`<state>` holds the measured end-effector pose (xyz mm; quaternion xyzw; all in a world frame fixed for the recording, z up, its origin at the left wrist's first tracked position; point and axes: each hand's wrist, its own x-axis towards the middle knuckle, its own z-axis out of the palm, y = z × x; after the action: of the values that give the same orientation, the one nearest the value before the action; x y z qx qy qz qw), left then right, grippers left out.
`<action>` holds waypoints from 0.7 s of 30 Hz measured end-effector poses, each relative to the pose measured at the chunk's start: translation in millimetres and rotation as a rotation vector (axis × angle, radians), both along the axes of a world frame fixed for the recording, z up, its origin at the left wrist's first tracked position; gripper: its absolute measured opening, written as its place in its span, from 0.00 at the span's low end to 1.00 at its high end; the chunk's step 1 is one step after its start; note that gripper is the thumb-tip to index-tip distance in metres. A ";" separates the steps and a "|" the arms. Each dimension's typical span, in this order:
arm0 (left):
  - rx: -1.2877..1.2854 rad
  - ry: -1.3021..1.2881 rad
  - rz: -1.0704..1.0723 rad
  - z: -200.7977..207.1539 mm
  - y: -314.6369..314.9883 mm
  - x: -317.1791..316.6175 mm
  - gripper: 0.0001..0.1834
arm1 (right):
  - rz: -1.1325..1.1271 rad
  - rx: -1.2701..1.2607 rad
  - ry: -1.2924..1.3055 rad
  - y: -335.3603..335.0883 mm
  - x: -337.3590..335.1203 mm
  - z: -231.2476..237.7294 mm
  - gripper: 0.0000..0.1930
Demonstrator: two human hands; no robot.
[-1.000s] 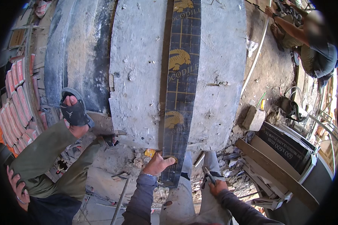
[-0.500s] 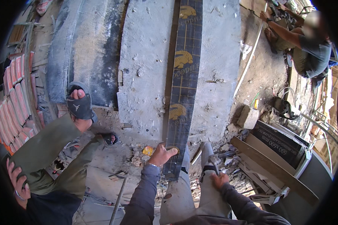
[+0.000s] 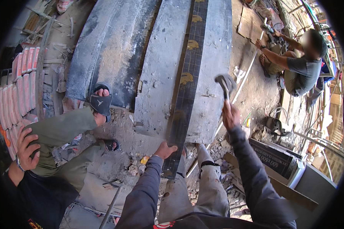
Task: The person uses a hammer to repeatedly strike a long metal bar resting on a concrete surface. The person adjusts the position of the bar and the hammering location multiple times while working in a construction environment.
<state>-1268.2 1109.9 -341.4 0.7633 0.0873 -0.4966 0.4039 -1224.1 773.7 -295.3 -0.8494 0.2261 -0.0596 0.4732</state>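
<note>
A long black board strip (image 3: 189,89) with yellow printed figures runs away from me across a grey, dusty sheet (image 3: 156,89). My left hand (image 3: 165,150) is closed on the strip's left edge close to its near end, thumb laid over the top face. Out to the right, my right hand (image 3: 230,115) grips a hammer (image 3: 226,84) by its handle. The hammer's head is up and slightly blurred, apart from the strip and above the sheet's right side.
Left of me a person in green trousers (image 3: 65,128) has a sandalled foot by a dark sheet (image 3: 114,57). At right another person (image 3: 304,70) crouches beside a long pale pole (image 3: 252,63). A black carton (image 3: 273,158) and plank (image 3: 290,194) lie near my right arm; stacked packages (image 3: 17,101) stand left.
My right hand has risen from beside my leg, lifting the hammer up and forward. My left hand stays on the strip. The view has shifted, and the crouching person's pose differs slightly.
</note>
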 end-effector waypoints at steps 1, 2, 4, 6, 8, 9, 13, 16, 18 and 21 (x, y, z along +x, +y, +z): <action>0.010 0.019 0.004 0.7 0.7 0.7 0.35 | -0.073 0.198 0.194 1.6 36.8 4.6 0.27; 0.003 0.043 0.004 -0.9 -5.0 -0.8 0.37 | 0.011 0.047 0.182 -8.0 63.9 -4.1 0.29; -0.102 0.194 0.047 -24.4 10.5 -6.8 0.41 | 0.053 0.002 0.204 3.2 112.7 -7.1 0.32; -0.036 0.201 0.056 -21.2 -0.2 -16.4 0.41 | 0.069 -0.153 0.103 0.7 141.0 -25.5 0.31; 0.013 -0.017 0.025 -15.2 3.0 -10.0 0.40 | 0.122 -0.221 0.019 4.2 172.4 -36.3 0.31; -0.058 -0.097 -0.003 -25.5 16.0 -14.2 0.40 | 0.122 -0.280 0.120 9.8 182.2 -35.9 0.30; 0.101 0.070 -0.017 -22.8 11.1 -18.3 0.38 | 0.144 -0.235 0.228 8.2 173.1 -48.7 0.29; 0.192 0.034 -0.069 -17.6 2.0 -16.0 0.36 | 0.163 -0.206 0.239 2.8 166.3 -54.7 0.28; 0.188 -0.005 0.027 3.1 -4.6 -0.5 0.34 | 0.170 -0.223 0.238 0.9 172.5 -56.0 0.28; 0.302 -0.540 0.094 -13.0 18.0 -37.9 0.32 | 0.175 -0.192 0.207 4.5 174.1 -60.9 0.28</action>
<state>-1306.1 1127.9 -354.4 0.9142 0.0847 -0.2380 0.3170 -1050.0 778.2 -356.2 -0.9087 0.1919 0.0483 0.3675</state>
